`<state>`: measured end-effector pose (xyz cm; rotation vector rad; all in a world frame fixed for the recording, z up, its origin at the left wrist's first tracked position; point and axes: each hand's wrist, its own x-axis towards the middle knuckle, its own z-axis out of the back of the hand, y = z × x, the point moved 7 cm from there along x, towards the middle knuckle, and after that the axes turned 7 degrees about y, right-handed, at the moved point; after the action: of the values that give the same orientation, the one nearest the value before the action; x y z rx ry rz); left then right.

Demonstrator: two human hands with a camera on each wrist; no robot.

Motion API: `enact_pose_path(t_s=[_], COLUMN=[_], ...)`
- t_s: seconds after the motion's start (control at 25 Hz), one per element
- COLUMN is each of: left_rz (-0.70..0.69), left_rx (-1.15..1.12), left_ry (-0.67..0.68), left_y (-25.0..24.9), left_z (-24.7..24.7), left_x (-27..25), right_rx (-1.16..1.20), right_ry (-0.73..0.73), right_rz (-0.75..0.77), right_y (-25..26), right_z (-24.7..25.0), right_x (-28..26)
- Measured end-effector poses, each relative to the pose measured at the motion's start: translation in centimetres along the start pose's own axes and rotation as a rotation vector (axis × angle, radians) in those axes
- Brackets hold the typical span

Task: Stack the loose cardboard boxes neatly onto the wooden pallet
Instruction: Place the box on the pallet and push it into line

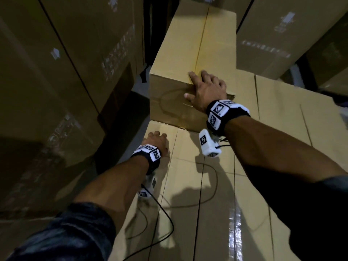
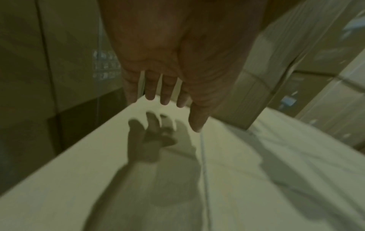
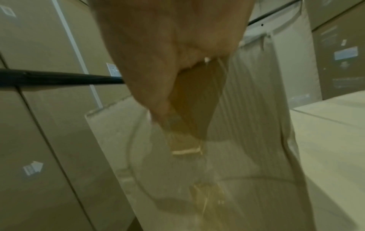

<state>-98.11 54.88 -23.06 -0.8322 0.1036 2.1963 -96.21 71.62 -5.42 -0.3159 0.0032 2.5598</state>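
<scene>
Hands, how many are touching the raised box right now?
1. The right hand lies over the near top edge of the raised box. The left hand hovers with straight fingers over the lower boxes in front, apart from the raised one.

Your head camera looks steeply down from above the top box [image 1: 194,53]. Your left wrist camera faces forward along the fingers, low over the layer beneath that box. Your right wrist camera sits close against the top box [image 3: 227,164], shared with the head view.
</scene>
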Motion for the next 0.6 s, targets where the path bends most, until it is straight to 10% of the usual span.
enact_pose_path(t_s=[0.24,0.6], left_rz=[-0.025,-0.185], left_rx=[0.025,0.057], left_ry=[-0.196,-0.322], left_y=[-0.9,-1.8], left_z=[5.3,4.0], left_x=[-6.7,-18.2], right_rx=[0.072,0.398], right_ry=[-0.119,-0.104], right_rz=[0.018,-0.353], right_y=[-1.6,-0.9], right_z=[2.1,-7.8], right_x=[-6.5,-27.1])
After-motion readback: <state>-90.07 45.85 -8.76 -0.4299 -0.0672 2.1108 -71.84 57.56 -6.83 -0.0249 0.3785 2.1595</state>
